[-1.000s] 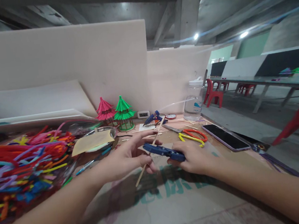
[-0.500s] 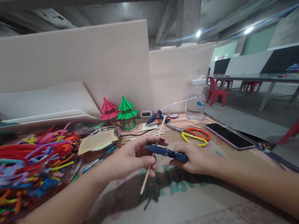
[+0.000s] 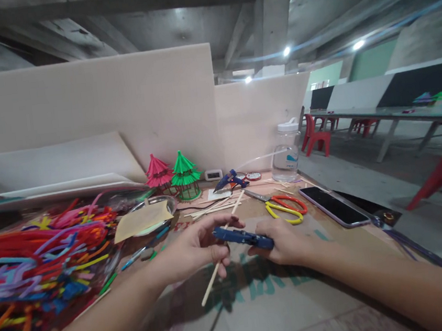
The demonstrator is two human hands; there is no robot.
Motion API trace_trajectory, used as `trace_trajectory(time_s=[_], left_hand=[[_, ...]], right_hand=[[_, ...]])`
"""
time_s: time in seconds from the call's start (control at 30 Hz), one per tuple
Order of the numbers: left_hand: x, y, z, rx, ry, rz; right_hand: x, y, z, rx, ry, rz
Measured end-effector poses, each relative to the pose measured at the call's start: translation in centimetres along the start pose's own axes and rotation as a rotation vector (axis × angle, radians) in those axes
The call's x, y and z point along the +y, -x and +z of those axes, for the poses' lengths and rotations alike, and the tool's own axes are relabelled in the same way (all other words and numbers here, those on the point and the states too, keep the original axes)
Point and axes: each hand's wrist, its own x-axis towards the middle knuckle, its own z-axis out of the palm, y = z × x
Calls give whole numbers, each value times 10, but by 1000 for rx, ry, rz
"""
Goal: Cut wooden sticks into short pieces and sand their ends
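Observation:
A thin wooden stick [image 3: 212, 285] slants through the fingers of my left hand [image 3: 198, 248], which is closed on it between thumb and fingers. Its lower end points toward me and its far end rises past my fingers. My right hand [image 3: 288, 240] grips dark blue pliers [image 3: 248, 236]. Their far end reaches the stick beside my left fingers; whether the jaws bite into it I cannot tell. Below both hands lies a brown cardboard sheet [image 3: 276, 315] with green lettering.
Pipe cleaners [image 3: 51, 246] pile up at left. Behind my hands stand a red pavilion model [image 3: 159, 169], a green one [image 3: 185, 174], a blue glue gun [image 3: 228, 180] and loose sticks [image 3: 219, 206]. Scissors [image 3: 286, 206], a phone [image 3: 334, 206] and a water bottle [image 3: 285, 153] sit to the right.
The view has tilted slightly, so the whole scene sits a little lower and further left. Both hands keep their grip, and the stick's near end shows slightly lower.

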Motion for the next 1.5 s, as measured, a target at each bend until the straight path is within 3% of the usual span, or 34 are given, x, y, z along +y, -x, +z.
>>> trace_trajectory(time_s=[0.07,0.13,0.27,0.33,0.4,0.47,0.6,0.7,0.8,0.97,1.1,1.23,1.4,1.5], left_hand=[[-1,0,-5,13,-28,6],[-1,1,-14,47,-195,24],[3,-2,-36,125,-617,12],[5,-19,-47,109,-744,-26],[6,-53,-55,58,-894,-39],[5,-103,-58,-62,-1031,-10],[-1,-205,-43,-304,-1213,79],[-6,-240,-30,-328,-1290,145],[-6,-229,-33,-235,-1328,176],[-8,-145,-50,-73,-1320,86],[-22,-91,-44,33,-1293,4],[-22,-73,-47,91,-1292,-70],[3,-61,-75,273,-1346,-121],[7,-55,-86,353,-1381,-124]], right_hand=[[2,-1,1,36,-2,-7],[4,0,2,93,1,-59],[7,3,7,185,21,-286],[7,2,10,183,84,-411],[6,-1,12,154,169,-509],[6,-5,12,112,238,-558],[7,-10,11,17,309,-528],[10,-11,10,-41,323,-504],[12,-10,8,-65,315,-515],[10,-6,6,-79,276,-536],[11,-4,8,-61,207,-555],[12,-2,9,-8,189,-525],[11,0,8,69,181,-476],[11,2,8,98,155,-440]])
